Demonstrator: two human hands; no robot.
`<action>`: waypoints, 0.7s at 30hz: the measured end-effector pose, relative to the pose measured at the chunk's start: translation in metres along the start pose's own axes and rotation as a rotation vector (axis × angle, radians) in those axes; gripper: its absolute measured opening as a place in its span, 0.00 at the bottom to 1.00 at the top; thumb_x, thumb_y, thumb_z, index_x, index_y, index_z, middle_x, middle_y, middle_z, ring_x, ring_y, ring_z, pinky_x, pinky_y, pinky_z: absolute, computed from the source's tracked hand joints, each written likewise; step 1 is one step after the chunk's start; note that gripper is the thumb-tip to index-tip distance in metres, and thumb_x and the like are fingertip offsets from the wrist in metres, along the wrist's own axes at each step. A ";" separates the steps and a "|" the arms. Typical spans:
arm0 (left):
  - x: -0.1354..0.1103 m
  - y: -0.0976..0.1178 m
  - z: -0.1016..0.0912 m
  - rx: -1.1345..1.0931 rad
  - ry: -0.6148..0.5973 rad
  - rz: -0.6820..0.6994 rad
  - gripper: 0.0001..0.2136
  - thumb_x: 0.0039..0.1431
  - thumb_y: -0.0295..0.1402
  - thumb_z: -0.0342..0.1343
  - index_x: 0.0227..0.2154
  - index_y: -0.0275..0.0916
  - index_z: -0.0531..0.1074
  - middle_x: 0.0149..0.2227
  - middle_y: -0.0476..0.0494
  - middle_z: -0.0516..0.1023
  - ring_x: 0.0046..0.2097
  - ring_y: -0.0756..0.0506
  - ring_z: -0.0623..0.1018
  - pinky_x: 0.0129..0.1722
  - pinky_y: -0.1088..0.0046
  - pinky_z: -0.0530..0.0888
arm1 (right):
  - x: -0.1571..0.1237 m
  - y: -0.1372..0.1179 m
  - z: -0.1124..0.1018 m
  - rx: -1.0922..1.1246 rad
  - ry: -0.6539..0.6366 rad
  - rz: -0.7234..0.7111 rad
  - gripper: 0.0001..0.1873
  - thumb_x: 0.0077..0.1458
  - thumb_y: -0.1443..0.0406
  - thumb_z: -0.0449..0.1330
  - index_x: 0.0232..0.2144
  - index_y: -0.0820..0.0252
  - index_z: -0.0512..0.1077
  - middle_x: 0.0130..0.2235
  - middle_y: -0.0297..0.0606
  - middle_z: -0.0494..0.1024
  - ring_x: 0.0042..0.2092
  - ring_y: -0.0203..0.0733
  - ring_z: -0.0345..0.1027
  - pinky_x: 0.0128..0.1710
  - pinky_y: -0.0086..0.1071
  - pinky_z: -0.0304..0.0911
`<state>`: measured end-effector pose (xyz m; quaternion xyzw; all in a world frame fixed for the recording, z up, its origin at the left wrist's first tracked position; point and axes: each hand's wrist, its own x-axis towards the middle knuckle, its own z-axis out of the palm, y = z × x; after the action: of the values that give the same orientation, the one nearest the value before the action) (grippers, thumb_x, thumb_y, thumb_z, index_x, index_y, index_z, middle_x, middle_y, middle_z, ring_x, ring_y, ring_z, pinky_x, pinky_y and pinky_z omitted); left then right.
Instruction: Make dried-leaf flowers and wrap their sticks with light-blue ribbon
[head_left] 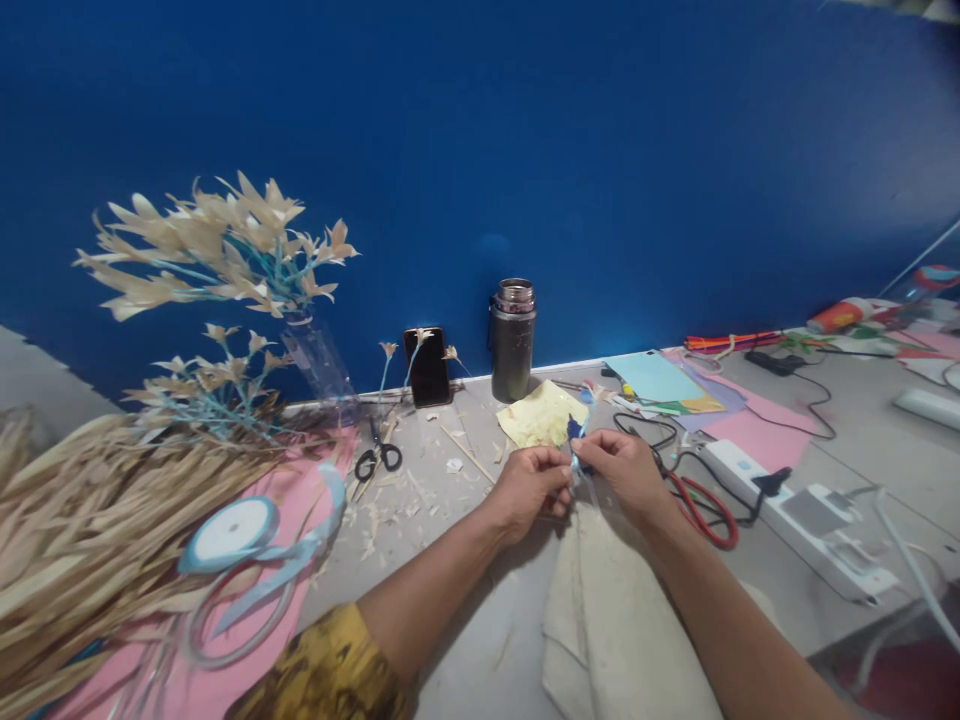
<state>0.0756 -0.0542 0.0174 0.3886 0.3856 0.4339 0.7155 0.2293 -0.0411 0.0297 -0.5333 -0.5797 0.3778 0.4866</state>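
Note:
Over the table, my left hand (536,482) and my right hand (622,468) meet, fingertips nearly touching. The fingers of my right hand are pinched around a small dark blue piece (574,430), its exact kind unclear. My left hand is closed at a small light blue bit (575,464) between the fingertips, mostly hidden. A thin, clear strand seems to hang below the fingers. Beneath them lies a folded beige cloth (611,610), and just behind is a crumpled yellow paper (544,412).
Left are dried husks (97,560), a light blue ribbon roll (231,533), husk flowers (225,245) in a clear bottle (322,362) and black-handled scissors (379,460). A phone (427,370) and flask (513,345) stand behind. A power strip (795,520), cables and coloured papers (656,377) lie right.

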 end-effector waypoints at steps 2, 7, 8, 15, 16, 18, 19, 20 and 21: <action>0.001 0.002 -0.001 0.009 0.011 -0.003 0.10 0.42 0.31 0.65 0.29 0.36 0.71 0.23 0.51 0.72 0.19 0.54 0.68 0.18 0.78 0.65 | 0.001 0.000 -0.001 -0.042 -0.023 -0.010 0.22 0.48 0.47 0.63 0.20 0.60 0.73 0.21 0.35 0.72 0.24 0.36 0.61 0.25 0.30 0.57; 0.008 0.012 -0.013 0.121 0.233 0.088 0.07 0.43 0.29 0.63 0.27 0.36 0.72 0.21 0.51 0.71 0.20 0.53 0.69 0.18 0.79 0.64 | 0.009 0.008 -0.012 -0.333 -0.003 -0.051 0.23 0.59 0.50 0.52 0.30 0.61 0.78 0.29 0.40 0.79 0.28 0.41 0.67 0.29 0.32 0.59; 0.010 0.016 -0.017 0.146 0.289 0.106 0.07 0.43 0.29 0.62 0.26 0.36 0.71 0.20 0.51 0.71 0.20 0.53 0.69 0.17 0.79 0.64 | 0.011 0.011 -0.015 -0.417 0.008 -0.062 0.21 0.59 0.53 0.52 0.30 0.60 0.78 0.30 0.40 0.79 0.30 0.42 0.68 0.31 0.32 0.59; 0.022 0.036 -0.046 0.255 0.448 0.210 0.04 0.44 0.27 0.59 0.25 0.37 0.71 0.17 0.53 0.69 0.20 0.53 0.68 0.17 0.79 0.62 | 0.015 0.030 -0.027 -0.857 -0.067 -0.151 0.22 0.47 0.75 0.56 0.44 0.58 0.78 0.46 0.45 0.79 0.48 0.49 0.68 0.45 0.34 0.58; 0.022 0.036 -0.048 0.264 0.454 0.217 0.04 0.43 0.27 0.59 0.25 0.37 0.71 0.18 0.53 0.69 0.20 0.52 0.68 0.17 0.79 0.62 | 0.015 0.031 -0.027 -0.906 -0.086 -0.165 0.26 0.45 0.76 0.56 0.46 0.59 0.78 0.49 0.46 0.78 0.50 0.50 0.67 0.47 0.35 0.58; 0.023 0.035 -0.050 0.278 0.450 0.221 0.05 0.43 0.28 0.60 0.26 0.36 0.71 0.18 0.53 0.70 0.20 0.52 0.68 0.18 0.79 0.62 | 0.014 0.031 -0.028 -0.999 -0.107 -0.175 0.27 0.44 0.77 0.57 0.48 0.62 0.77 0.51 0.50 0.77 0.53 0.53 0.64 0.50 0.37 0.56; 0.024 0.034 -0.051 0.285 0.444 0.221 0.05 0.43 0.28 0.60 0.26 0.36 0.72 0.18 0.53 0.70 0.20 0.52 0.69 0.18 0.79 0.62 | 0.014 0.031 -0.028 -1.041 -0.110 -0.171 0.26 0.44 0.77 0.57 0.48 0.63 0.77 0.52 0.52 0.76 0.53 0.55 0.64 0.50 0.39 0.56; 0.025 0.034 -0.051 0.293 0.437 0.221 0.05 0.43 0.28 0.60 0.26 0.36 0.72 0.18 0.53 0.70 0.20 0.52 0.69 0.18 0.79 0.62 | 0.014 0.031 -0.028 -1.078 -0.109 -0.163 0.25 0.45 0.77 0.57 0.47 0.64 0.77 0.53 0.53 0.76 0.53 0.57 0.63 0.50 0.40 0.55; 0.027 0.033 -0.052 0.301 0.431 0.221 0.05 0.43 0.28 0.61 0.26 0.36 0.72 0.18 0.53 0.70 0.20 0.52 0.69 0.18 0.79 0.62 | 0.014 0.031 -0.027 -1.110 -0.106 -0.153 0.24 0.47 0.76 0.57 0.47 0.64 0.77 0.54 0.54 0.75 0.54 0.58 0.62 0.49 0.42 0.55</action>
<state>0.0273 -0.0072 0.0204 0.4287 0.5443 0.5198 0.4998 0.2642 -0.0245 0.0092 -0.6462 -0.7521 0.0062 0.1295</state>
